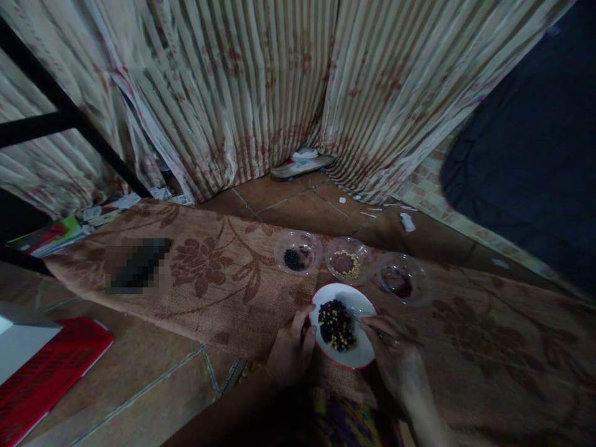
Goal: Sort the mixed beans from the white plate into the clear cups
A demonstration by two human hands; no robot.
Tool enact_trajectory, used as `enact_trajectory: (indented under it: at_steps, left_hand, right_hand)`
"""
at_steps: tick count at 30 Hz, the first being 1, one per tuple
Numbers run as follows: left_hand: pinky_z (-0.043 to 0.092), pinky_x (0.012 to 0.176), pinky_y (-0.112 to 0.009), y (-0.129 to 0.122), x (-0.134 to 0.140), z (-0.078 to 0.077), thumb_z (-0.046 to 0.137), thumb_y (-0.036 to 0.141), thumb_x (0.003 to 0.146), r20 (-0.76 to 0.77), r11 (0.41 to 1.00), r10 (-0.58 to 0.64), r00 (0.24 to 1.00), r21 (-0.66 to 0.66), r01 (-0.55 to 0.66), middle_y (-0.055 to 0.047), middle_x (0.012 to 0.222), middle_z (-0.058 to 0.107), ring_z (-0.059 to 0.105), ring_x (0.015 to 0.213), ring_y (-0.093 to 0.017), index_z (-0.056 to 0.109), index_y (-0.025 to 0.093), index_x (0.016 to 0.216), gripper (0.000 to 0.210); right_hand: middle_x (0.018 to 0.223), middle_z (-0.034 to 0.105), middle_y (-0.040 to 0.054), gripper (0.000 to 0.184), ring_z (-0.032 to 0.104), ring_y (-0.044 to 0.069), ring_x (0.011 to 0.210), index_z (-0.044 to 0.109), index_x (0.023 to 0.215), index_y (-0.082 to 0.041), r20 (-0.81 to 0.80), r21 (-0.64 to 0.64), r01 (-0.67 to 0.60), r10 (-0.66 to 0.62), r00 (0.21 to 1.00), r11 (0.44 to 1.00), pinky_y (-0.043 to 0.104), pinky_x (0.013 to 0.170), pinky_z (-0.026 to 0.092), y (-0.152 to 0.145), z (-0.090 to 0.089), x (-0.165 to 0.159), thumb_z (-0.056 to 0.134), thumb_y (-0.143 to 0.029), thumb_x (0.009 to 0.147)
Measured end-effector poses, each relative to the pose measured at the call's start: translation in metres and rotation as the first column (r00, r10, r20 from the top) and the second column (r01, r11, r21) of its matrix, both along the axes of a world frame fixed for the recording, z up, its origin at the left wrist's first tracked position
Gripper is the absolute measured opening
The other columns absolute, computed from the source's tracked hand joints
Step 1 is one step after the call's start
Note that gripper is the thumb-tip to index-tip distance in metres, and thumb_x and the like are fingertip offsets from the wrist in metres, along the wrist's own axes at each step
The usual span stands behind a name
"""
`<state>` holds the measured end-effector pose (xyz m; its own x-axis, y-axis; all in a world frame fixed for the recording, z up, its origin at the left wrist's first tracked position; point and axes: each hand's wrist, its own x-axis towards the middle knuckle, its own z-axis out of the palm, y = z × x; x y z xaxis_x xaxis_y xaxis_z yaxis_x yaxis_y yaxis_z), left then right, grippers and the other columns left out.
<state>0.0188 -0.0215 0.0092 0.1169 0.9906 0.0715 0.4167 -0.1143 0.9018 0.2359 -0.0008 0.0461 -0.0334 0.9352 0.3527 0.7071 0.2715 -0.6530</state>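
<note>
A white bowl with a red rim (365, 302) sits on the cloth in front of me, holding a mix of dark and yellow beans (336, 326). My left hand (292, 347) grips its left rim between thumb and fingers. Over the right side of the bowl, my right hand (395, 354) is closed on a thin metal utensil (356, 319); its exact kind is too dark to make out. Just beyond stand three clear plastic bowls: the left bowl (313, 241) with black beans, the middle bowl (363, 249) with yellow beans, and the right bowl (421, 279) with dark reddish contents.
A brown flower-patterned cloth (261, 304) covers the long, low surface. A blurred dark object (138, 267) lies at its left. Beyond are a skateboard (302, 166), scraps on the tiled floor (407, 222) and striped curtains (242, 93). A red and white box (60, 354) stands lower left.
</note>
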Motion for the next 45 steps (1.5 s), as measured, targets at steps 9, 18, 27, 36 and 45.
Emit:
enact_trajectory:
  at_steps: [9,18,27,36,45]
  left_hand:
    - [0.054,0.082,-0.029,0.0,0.001,0.002,0.038,0.03,0.099,0.014,0.999,0.019,1.0,-0.051,-0.019,-0.005,0.107,0.07,0.069,0.089,-0.017,0.045,0.023,0.135,0.038]
    - [0.052,0.088,-0.031,0.0,-0.001,0.002,0.035,0.029,0.1,-0.003,1.0,-0.002,1.0,-0.019,0.001,-0.008,0.116,0.068,0.068,0.098,-0.018,0.043,0.021,0.135,0.037]
    - [0.052,0.088,-0.03,0.0,-0.001,-0.001,0.038,0.028,0.099,-0.008,1.0,0.009,1.0,-0.01,-0.009,-0.006,0.111,0.069,0.067,0.096,-0.018,0.043,0.022,0.137,0.039]
    - [0.052,0.084,-0.029,0.0,0.0,-0.003,0.038,0.027,0.099,-0.015,1.0,0.0,1.0,-0.02,0.0,-0.004,0.105,0.069,0.068,0.092,-0.017,0.043,0.022,0.135,0.037]
    - [0.052,0.082,-0.028,0.001,0.0,-0.002,0.038,0.027,0.099,0.005,1.0,-0.011,1.0,-0.008,0.011,-0.004,0.103,0.068,0.067,0.09,-0.017,0.044,0.021,0.133,0.036]
  right_hand:
    - [0.089,0.075,0.0091,0.028,0.07,0.024,0.081,0.075,0.081,-0.02,-0.114,0.111,0.278,-0.265,0.957,0.954,0.035,0.072,0.053,0.006,0.026,0.035,0.063,-0.045,0.085]
    - [0.083,0.074,0.0137,0.032,0.069,0.027,0.078,0.074,0.078,-0.013,-0.235,0.162,0.49,-0.449,0.862,0.857,0.039,0.072,0.054,0.035,0.025,0.074,0.07,-0.045,0.077]
    - [0.091,0.075,0.0077,0.023,0.07,0.022,0.083,0.075,0.088,-0.021,-0.215,-0.079,0.125,-0.14,0.967,0.989,0.031,0.069,0.054,-0.004,0.006,0.0,0.063,-0.04,0.086]
    - [0.087,0.073,0.0033,0.017,0.069,0.018,0.08,0.072,0.089,-0.023,-0.006,0.091,0.038,-0.038,0.999,0.995,0.028,0.072,0.051,0.0,-0.008,-0.004,0.06,-0.033,0.091]
    - [0.086,0.073,0.0027,0.016,0.068,0.018,0.08,0.072,0.089,-0.023,0.04,0.123,0.03,-0.035,0.999,0.992,0.03,0.075,0.05,0.0,-0.011,-0.005,0.059,-0.033,0.092]
